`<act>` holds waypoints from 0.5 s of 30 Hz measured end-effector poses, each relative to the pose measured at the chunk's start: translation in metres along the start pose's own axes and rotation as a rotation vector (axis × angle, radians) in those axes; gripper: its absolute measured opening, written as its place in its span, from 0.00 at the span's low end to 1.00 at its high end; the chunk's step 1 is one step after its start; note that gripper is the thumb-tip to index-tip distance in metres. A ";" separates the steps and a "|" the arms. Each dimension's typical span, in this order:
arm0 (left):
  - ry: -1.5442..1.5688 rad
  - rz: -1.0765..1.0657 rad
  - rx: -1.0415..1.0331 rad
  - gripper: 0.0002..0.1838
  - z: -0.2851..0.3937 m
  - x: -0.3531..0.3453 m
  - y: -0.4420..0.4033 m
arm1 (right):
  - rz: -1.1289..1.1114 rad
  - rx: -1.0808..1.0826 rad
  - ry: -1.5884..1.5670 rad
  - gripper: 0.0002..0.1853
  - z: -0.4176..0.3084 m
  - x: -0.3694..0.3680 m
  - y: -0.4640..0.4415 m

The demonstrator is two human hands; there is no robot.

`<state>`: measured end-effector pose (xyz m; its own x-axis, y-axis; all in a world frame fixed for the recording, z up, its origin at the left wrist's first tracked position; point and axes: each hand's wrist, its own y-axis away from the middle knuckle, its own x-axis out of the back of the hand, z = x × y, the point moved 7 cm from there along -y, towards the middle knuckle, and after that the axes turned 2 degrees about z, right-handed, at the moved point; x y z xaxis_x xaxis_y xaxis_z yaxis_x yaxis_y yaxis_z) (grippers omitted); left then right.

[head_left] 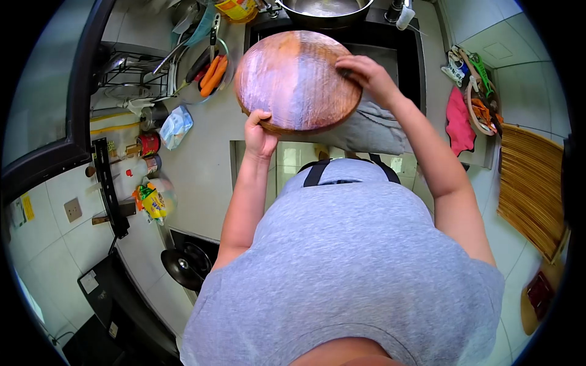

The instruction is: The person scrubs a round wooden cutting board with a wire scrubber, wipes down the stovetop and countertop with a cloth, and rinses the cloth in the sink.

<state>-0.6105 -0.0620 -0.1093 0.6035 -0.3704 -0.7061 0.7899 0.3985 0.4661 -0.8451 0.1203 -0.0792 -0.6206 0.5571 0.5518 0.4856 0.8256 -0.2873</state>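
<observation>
Gripping the round wooden board (287, 85) by its near edge, the left hand (259, 137) has its thumb laid on the face at the lower left; its other fingers are hidden behind or under the rim, so their exact hold cannot be told. The board lies just beyond this hand, its broad, glossy face turned up toward the camera and a strip of its thick side showing along the near edge.

The right hand (371, 79) reaches in from the other side, its bent fingers over the right part of the face, close to the rim. Something dark shows beneath these fingertips, too small to identify, and whether they grasp it or merely press on the wood cannot be told. Most of the board's face lies to the left of these fingers, between the two hands.

The board covers part of the black-rimmed sink (419, 67) and the counter (207, 158). A grey cloth (381, 131) hangs over the front edge, partly behind the board. To the left, near the board, carrots (213, 76) sit in a clear bowl (229, 78); a metal pan (326, 7) stands beyond.
</observation>
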 end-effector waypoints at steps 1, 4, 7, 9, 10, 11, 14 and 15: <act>-0.042 -0.014 0.010 0.31 0.001 0.001 0.001 | 0.030 -0.010 0.035 0.21 0.005 -0.001 -0.009; -0.032 -0.038 0.030 0.30 0.004 0.005 0.000 | 0.084 -0.022 0.144 0.22 -0.002 -0.019 -0.019; -0.012 -0.066 0.080 0.29 0.002 0.019 -0.011 | 0.036 0.011 0.018 0.23 -0.053 -0.056 -0.012; 0.001 -0.083 0.101 0.29 -0.002 0.015 -0.012 | -0.098 0.132 -0.052 0.24 -0.091 -0.075 -0.014; 0.012 -0.100 0.122 0.29 -0.006 0.010 -0.010 | -0.103 0.127 -0.051 0.24 -0.090 -0.071 -0.020; -0.003 -0.095 0.129 0.29 -0.007 0.005 -0.005 | -0.040 0.170 0.016 0.22 -0.084 -0.062 -0.030; -0.068 -0.172 0.115 0.28 -0.009 -0.011 -0.006 | 0.202 0.073 0.169 0.16 -0.032 -0.027 -0.051; -0.043 -0.176 0.126 0.28 -0.010 -0.015 -0.005 | 0.217 0.024 0.201 0.17 -0.022 -0.024 -0.046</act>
<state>-0.6246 -0.0499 -0.1071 0.4573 -0.4613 -0.7603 0.8891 0.2178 0.4026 -0.8393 0.0674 -0.0621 -0.3680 0.6941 0.6187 0.5776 0.6921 -0.4329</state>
